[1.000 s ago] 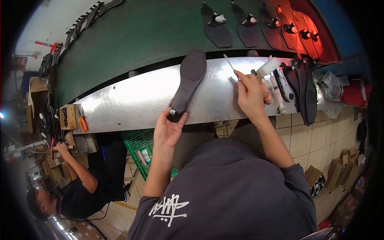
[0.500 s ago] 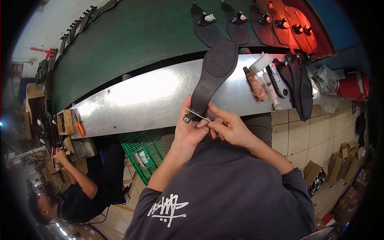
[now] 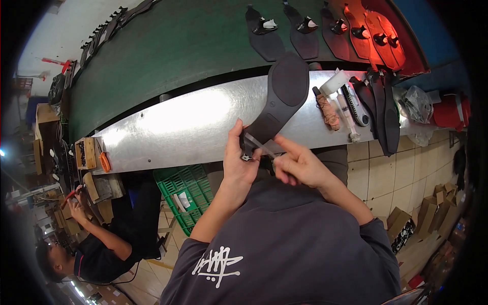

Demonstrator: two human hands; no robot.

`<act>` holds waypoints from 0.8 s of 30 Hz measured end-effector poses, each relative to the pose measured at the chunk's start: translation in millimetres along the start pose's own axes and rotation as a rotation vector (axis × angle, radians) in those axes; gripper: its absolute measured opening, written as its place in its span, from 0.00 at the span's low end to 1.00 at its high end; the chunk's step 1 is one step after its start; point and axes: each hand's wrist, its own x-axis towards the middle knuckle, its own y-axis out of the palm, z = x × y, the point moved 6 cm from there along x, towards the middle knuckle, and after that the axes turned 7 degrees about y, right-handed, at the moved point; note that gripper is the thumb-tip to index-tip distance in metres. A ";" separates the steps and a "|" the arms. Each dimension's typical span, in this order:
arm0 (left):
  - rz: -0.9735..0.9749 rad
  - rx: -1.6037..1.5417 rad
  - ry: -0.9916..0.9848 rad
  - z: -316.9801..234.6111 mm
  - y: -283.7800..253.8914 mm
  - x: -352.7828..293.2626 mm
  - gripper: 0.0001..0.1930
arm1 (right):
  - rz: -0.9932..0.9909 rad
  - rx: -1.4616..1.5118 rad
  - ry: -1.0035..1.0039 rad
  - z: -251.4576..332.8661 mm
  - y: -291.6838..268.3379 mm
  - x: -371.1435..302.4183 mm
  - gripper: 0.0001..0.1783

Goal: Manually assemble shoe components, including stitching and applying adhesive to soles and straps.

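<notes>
My left hand [image 3: 240,161] grips the narrow heel end of a dark grey shoe sole [image 3: 288,84], whose wide end points away over the bench. A small black piece [image 3: 246,152] shows at that end, by my left fingers; how it joins the sole is hard to make out. Between the fingers of my right hand [image 3: 304,166] is a thin flat metal blade [image 3: 260,143], lying across the heel end. My right index finger stretches toward the sole's edge.
A metal ledge [image 3: 193,117] borders a green conveyor belt [image 3: 178,56] carrying several soles [image 3: 305,38]. On the ledge lie a wrapped tool [image 3: 328,113], a utility knife [image 3: 358,109] and more soles [image 3: 389,119]. A green crate [image 3: 185,195] stands below; a co-worker [image 3: 104,241] is at left.
The sole has tilted, its wide end swinging right and its surface turning. My right hand has shifted right, and the blade now shows its flat side, angled down across the heel end.
</notes>
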 end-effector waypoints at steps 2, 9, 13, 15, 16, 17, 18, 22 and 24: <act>-0.136 0.302 0.275 -17.3 -1.0 -2.8 0.24 | 0.035 -0.090 0.028 -3.8 7.9 0.5 0.37; -0.039 0.504 0.592 -27.7 2.6 -2.2 0.32 | 0.025 0.162 0.002 -14.2 14.2 11.2 0.32; -0.034 0.448 0.588 -28.5 -1.5 -0.9 0.33 | 0.085 0.440 0.021 -6.3 2.0 11.6 0.16; -0.090 0.432 0.496 -27.9 -6.4 -0.5 0.34 | 0.041 0.350 -0.057 3.6 -4.7 5.7 0.12; -0.091 0.433 0.496 -29.6 -5.1 -0.7 0.34 | 0.042 0.351 -0.056 4.4 0.5 2.6 0.12; -0.147 0.402 0.452 -30.1 -6.5 -0.2 0.35 | -0.090 0.074 -0.126 6.9 3.1 -1.4 0.11; -0.204 0.370 0.408 -30.1 -8.1 -0.3 0.35 | -0.221 -0.205 -0.193 10.6 3.5 -4.3 0.09; -0.252 0.385 0.369 -24.3 -1.2 -3.5 0.34 | -0.425 -0.766 -0.641 22.4 15.7 -6.0 0.07; -0.189 0.297 0.261 -16.2 -1.7 -0.8 0.34 | -0.443 -0.793 -0.601 20.4 16.6 -5.0 0.06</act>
